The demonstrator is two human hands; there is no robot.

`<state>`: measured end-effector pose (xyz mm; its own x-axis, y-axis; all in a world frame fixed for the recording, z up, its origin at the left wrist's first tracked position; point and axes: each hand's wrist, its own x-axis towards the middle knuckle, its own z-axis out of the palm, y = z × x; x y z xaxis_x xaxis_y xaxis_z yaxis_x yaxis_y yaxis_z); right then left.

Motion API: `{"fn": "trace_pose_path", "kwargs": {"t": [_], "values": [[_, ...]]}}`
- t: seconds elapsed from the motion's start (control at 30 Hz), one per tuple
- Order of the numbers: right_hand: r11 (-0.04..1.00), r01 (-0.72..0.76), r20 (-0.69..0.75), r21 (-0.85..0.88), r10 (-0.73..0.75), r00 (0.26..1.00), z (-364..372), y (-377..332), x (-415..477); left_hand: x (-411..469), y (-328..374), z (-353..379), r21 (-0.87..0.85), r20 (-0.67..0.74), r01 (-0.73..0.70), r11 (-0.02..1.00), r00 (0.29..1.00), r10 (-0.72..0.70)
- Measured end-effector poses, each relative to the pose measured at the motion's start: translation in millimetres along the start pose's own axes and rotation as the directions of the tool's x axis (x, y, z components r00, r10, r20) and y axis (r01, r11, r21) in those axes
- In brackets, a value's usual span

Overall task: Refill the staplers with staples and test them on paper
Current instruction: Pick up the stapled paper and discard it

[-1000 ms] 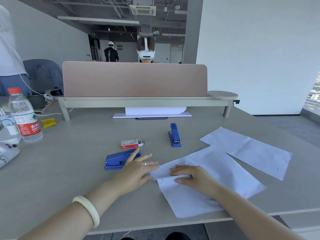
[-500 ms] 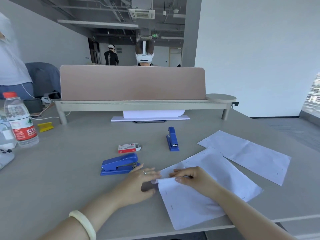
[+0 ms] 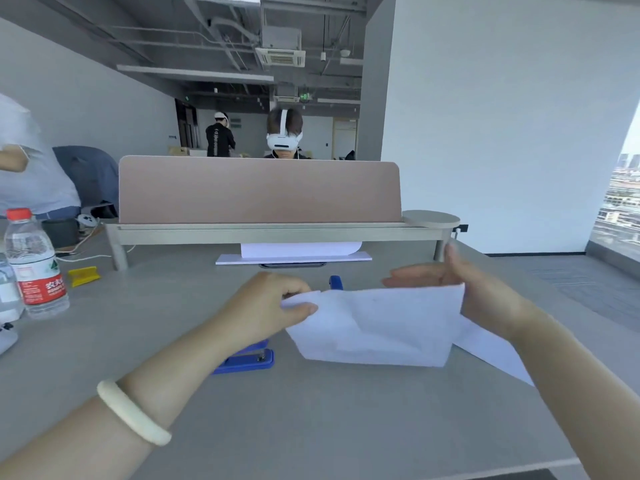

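Observation:
A folded white sheet of paper is held up off the grey table. My left hand pinches its left corner. My right hand lies against its right edge, fingers stretched straight behind the top and thumb raised. The large blue stapler lies on the table, partly hidden under my left forearm. Only the tip of the small blue stapler shows above the paper. A second white sheet lies flat below my right wrist. The staple box is hidden.
A water bottle and a yellow object stand at the far left. A tan divider on a raised shelf crosses the back, with white paper beneath it. A person wearing a headset sits behind the divider.
Both hands have lifted the folded paper off the table and raised it in front of the small stapler. My left forearm now covers part of the large stapler.

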<state>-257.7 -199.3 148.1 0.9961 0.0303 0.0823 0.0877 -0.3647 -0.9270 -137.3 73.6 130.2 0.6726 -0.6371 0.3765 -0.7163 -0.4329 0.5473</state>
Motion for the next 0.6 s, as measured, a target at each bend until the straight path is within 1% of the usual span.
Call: {"fn": "trace_pose_path", "kwargs": {"t": [0.07,0.13,0.17,0.23,0.33,0.4,0.47,0.6], "values": [[0.992,0.104,-0.049,0.077,-0.1,0.994,-9,-9,-6,4,12,-14,-0.061,-0.008,0.002,0.998,1.0,-0.002],[0.976,0.158,-0.078,0.151,-0.148,0.986,-8,-8,-11,8,19,-24,-0.132,-0.039,0.024,0.991,0.999,-0.029],[0.972,0.178,-0.093,0.151,-0.165,0.982,-3,-5,-13,8,21,-28,-0.168,-0.057,0.042,0.985,0.997,-0.052],[0.972,0.202,-0.172,0.12,-0.18,0.969,11,-3,-13,8,23,-30,-0.244,-0.077,0.075,0.967,0.992,-0.096],[0.97,0.166,-0.339,0.176,-0.098,0.936,29,-2,-5,4,20,-25,-0.35,-0.076,0.122,0.929,0.984,-0.158],[0.968,0.151,-0.415,0.2,-0.056,0.908,36,-3,1,-1,19,-20,-0.474,-0.067,0.147,0.868,0.977,-0.202],[0.961,0.138,-0.448,0.239,-0.017,0.894,42,-3,5,-5,19,-15,-0.577,-0.047,0.175,0.797,0.968,-0.247],[0.954,0.098,-0.45,0.282,0.042,0.892,50,-4,9,-10,22,-4,-0.666,-0.063,0.195,0.72,0.947,-0.314]]}}
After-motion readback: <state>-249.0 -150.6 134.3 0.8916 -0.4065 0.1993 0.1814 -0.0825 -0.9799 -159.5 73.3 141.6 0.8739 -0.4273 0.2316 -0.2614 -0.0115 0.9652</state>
